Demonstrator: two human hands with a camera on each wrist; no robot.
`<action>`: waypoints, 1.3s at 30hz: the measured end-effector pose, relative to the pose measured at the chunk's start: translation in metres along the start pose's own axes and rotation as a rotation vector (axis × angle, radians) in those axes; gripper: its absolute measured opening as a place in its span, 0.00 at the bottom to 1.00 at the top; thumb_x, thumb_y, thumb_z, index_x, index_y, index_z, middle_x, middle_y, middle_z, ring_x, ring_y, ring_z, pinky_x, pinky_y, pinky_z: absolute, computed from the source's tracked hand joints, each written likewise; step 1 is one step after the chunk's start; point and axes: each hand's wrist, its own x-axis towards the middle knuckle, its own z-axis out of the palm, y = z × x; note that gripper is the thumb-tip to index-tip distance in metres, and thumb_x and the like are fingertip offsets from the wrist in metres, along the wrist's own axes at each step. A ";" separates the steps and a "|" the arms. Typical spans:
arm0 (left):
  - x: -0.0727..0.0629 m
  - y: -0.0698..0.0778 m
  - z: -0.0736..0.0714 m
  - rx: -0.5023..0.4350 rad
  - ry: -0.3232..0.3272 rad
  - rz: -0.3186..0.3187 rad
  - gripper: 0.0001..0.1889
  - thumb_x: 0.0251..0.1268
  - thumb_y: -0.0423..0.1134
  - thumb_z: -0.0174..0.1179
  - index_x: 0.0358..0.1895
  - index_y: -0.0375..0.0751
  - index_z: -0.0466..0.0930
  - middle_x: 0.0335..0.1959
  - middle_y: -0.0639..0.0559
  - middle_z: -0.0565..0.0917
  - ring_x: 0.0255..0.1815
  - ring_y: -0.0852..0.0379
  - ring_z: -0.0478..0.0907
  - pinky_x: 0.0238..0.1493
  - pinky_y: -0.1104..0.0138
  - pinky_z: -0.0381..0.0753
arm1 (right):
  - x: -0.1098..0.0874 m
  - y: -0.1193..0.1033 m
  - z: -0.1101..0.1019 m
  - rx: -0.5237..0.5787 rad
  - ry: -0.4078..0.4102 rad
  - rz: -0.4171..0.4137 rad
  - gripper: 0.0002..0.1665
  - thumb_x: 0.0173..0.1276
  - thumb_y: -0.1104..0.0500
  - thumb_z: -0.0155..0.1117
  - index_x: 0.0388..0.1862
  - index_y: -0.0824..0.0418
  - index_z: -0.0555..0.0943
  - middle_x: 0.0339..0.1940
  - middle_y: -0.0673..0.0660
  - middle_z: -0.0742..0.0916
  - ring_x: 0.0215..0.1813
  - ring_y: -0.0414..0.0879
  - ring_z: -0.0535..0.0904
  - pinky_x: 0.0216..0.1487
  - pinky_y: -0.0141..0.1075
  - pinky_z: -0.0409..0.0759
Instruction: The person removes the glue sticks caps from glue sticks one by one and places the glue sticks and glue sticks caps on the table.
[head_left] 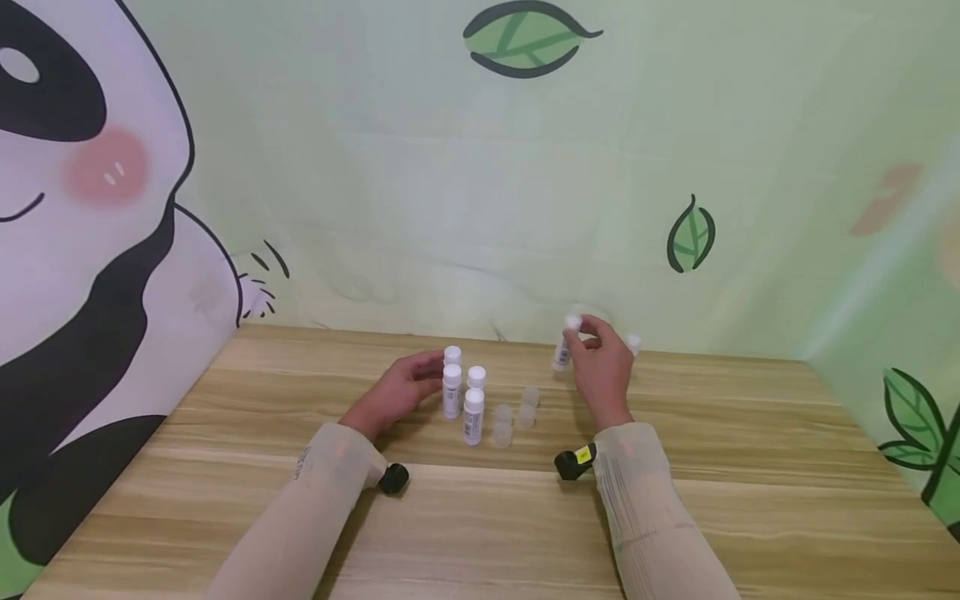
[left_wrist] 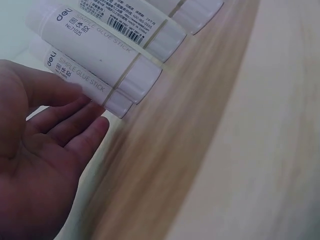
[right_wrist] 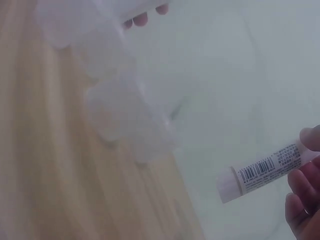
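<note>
My left hand is at the rearmost of several white glue sticks that stand upright in a close group. In the left wrist view the thumb lies against that glue stick, the index finger is hidden, and the other fingers are loosely bent below. Another glue stick stands beside it. My right hand pinches a separate glue stick near its white cap, to the right of the group. Its barcode label and white base show in the right wrist view.
Translucent, cup-like plastic pieces stand between the group and my right hand, blurred in the right wrist view. A white-topped object is partly hidden behind my right hand. The wooden table meets a printed backdrop at the back.
</note>
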 end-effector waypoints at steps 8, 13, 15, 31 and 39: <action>-0.002 0.008 -0.003 0.045 0.052 0.007 0.23 0.71 0.32 0.51 0.68 0.42 0.68 0.65 0.43 0.76 0.67 0.45 0.71 0.69 0.50 0.67 | 0.000 -0.012 -0.004 0.013 -0.025 -0.026 0.22 0.66 0.50 0.66 0.57 0.55 0.80 0.49 0.53 0.87 0.43 0.46 0.79 0.42 0.37 0.76; -0.004 0.015 -0.008 0.036 0.072 0.042 0.22 0.72 0.31 0.50 0.67 0.43 0.69 0.63 0.45 0.77 0.66 0.47 0.72 0.69 0.51 0.67 | -0.002 -0.019 -0.006 0.027 -0.028 -0.049 0.21 0.66 0.50 0.66 0.56 0.55 0.81 0.49 0.53 0.87 0.43 0.45 0.79 0.43 0.37 0.76; -0.005 0.017 -0.010 0.025 0.082 0.051 0.21 0.73 0.31 0.50 0.67 0.42 0.69 0.63 0.45 0.77 0.66 0.47 0.72 0.69 0.51 0.67 | -0.002 -0.022 -0.007 0.031 -0.026 -0.059 0.21 0.66 0.50 0.66 0.56 0.55 0.81 0.48 0.52 0.87 0.42 0.45 0.80 0.42 0.37 0.76; -0.007 0.035 -0.018 -0.077 0.107 0.020 0.20 0.76 0.41 0.48 0.68 0.45 0.68 0.64 0.45 0.76 0.68 0.45 0.70 0.71 0.52 0.65 | -0.011 -0.049 -0.012 0.061 -0.042 -0.091 0.21 0.66 0.48 0.66 0.55 0.53 0.81 0.47 0.52 0.86 0.42 0.45 0.78 0.40 0.37 0.76; -0.008 0.045 -0.017 -0.068 0.123 0.033 0.19 0.76 0.43 0.49 0.66 0.50 0.71 0.63 0.50 0.77 0.67 0.49 0.72 0.70 0.53 0.67 | -0.017 -0.062 -0.015 0.068 -0.053 -0.128 0.21 0.66 0.49 0.66 0.56 0.53 0.81 0.46 0.51 0.86 0.41 0.44 0.77 0.40 0.37 0.76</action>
